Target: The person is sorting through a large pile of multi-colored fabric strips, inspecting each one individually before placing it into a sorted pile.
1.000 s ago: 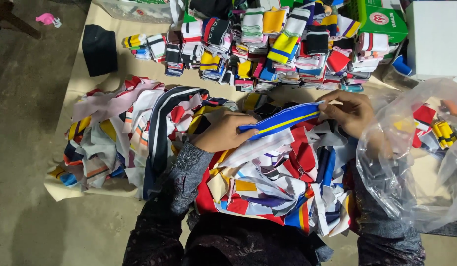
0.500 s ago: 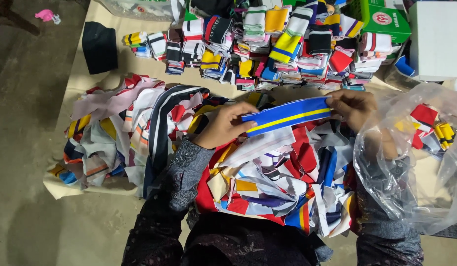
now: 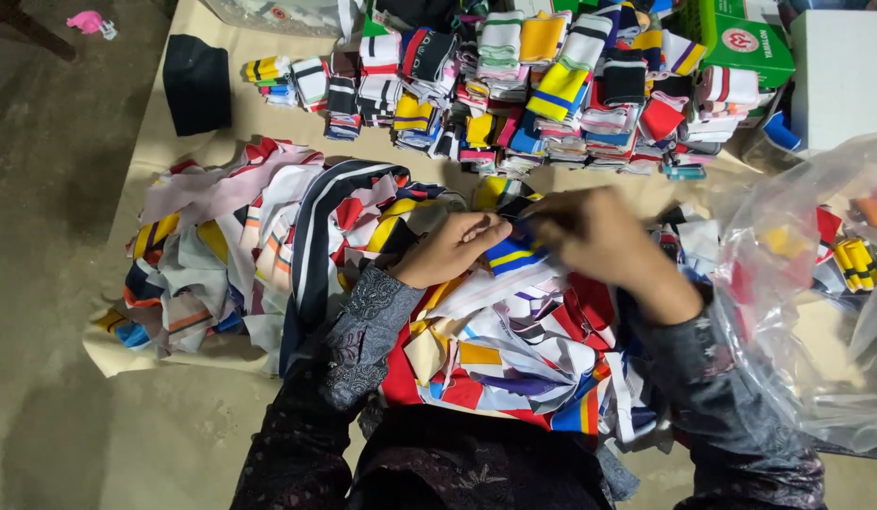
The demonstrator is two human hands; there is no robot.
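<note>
My left hand (image 3: 450,248) and my right hand (image 3: 604,238) are close together over my lap, both gripping a blue knitted strip with a yellow and white stripe (image 3: 514,255), now bunched short between them. Under my hands lies a loose heap of striped knit strips (image 3: 514,359) in red, white, blue and yellow. To the left spreads a second loose pile of strips (image 3: 240,236) on a beige sheet (image 3: 136,142).
Folded stacks of striped strips (image 3: 542,85) line the far edge. A black cloth (image 3: 196,83) lies far left. A clear plastic bag with strips (image 3: 816,283) sits at right, behind it a white box (image 3: 842,71) and a green box (image 3: 745,38). A pink object (image 3: 87,21) lies on the floor.
The blue strip was stretched out wide between my hands; my right hand has moved left to meet my left hand, and the strip is now folded short.
</note>
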